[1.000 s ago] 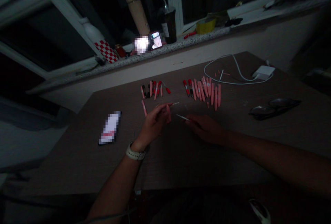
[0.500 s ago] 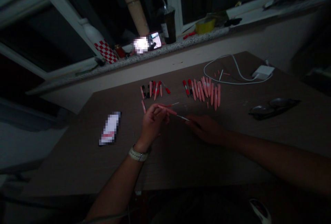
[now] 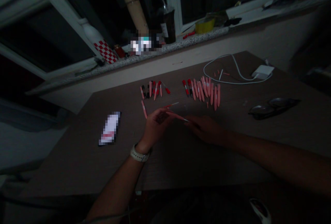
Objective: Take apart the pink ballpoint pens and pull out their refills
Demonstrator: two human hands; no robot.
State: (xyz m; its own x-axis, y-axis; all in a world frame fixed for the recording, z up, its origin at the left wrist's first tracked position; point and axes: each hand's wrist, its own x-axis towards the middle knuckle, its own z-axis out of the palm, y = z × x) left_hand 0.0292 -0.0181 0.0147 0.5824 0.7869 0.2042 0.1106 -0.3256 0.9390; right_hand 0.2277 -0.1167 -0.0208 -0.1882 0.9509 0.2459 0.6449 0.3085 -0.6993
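Over the middle of the table, my left hand (image 3: pixel 156 123) pinches a pink pen barrel (image 3: pixel 176 115) that points right and slightly down. My right hand (image 3: pixel 205 128) grips the far end of a thin pen refill (image 3: pixel 185 119); its pale tip shows between the barrel's end and my fingers. Most of the refill appears to be inside the barrel. Just behind my left fingers lies a thin red-and-white refill (image 3: pixel 173 105). A loose pink pen part (image 3: pixel 144 109) is left of that hand.
Two groups of pens, the left row (image 3: pixel 152 89) and the larger pink row (image 3: pixel 203 89), lie farther back. A phone (image 3: pixel 110 128) is at left, eyeglasses (image 3: pixel 274 108) at right, and a white cable with charger (image 3: pixel 263 72) behind. Bottles (image 3: pixel 99 43) stand on the sill.
My left hand has moved slightly right and down with the pink barrel, covering most of the refill length that showed before. My right hand has stayed nearly still.
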